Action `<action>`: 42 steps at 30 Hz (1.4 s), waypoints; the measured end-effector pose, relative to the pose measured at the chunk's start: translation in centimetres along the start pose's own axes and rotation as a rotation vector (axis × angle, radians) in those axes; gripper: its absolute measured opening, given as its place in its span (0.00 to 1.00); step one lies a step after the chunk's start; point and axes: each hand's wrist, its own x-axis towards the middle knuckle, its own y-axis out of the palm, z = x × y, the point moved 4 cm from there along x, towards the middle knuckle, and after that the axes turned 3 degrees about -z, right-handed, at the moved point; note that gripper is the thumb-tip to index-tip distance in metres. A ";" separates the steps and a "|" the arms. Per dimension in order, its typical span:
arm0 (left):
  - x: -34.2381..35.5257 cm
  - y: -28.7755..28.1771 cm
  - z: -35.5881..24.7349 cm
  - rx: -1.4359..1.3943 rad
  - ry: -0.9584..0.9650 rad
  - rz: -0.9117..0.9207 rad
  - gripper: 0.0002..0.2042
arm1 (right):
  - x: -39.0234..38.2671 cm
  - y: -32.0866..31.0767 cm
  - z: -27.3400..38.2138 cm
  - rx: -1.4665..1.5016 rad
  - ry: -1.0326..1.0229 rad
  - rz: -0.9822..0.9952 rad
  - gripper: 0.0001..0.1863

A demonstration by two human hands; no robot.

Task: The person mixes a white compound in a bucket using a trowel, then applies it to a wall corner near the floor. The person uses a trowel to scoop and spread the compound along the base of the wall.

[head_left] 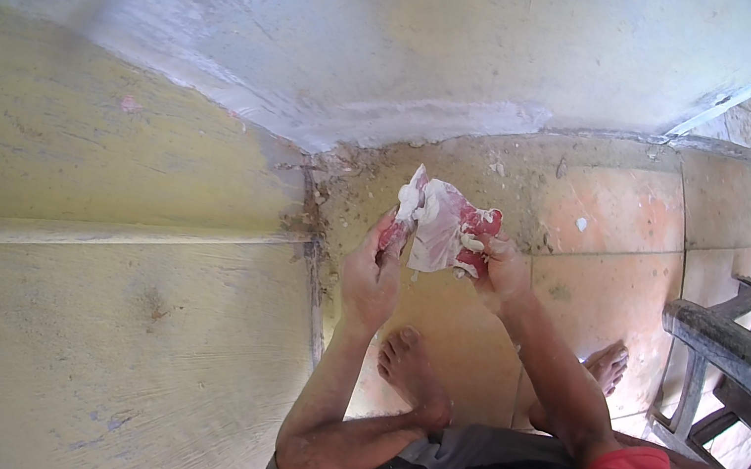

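Note:
My left hand (373, 272) is closed around a narrow red putty scraper (395, 229), whose upper end carries a thick lump of white putty. My right hand (501, 273) grips a wider red putty scraper (443, 226), its broad blade mostly coated in white putty, with more lumps by the fingers. The two scrapers meet or overlap at their edges, in front of me and above the floor. White smears mark my fingers.
Ahead stands a wall (411, 35) with whitish patches, meeting a yellowish wall (113, 128) with a ledge on the left. Dirt and white crumbs lie on the orange tiled floor (616, 212). A grey plastic stool (737, 349) stands at the right. My bare feet (412, 367) are below.

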 end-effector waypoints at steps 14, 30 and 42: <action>0.2 0.1 -1.0 0.318 0.391 0.269 0.28 | -1.0 3.1 0.5 0.155 0.153 -0.286 0.09; 0.2 -0.2 0.0 0.483 0.788 -0.013 0.22 | -0.7 1.5 2.5 0.248 0.244 0.019 0.11; -1.6 -4.4 6.8 0.123 0.209 -0.420 0.20 | 2.4 -2.8 2.4 0.188 -0.060 -0.052 0.12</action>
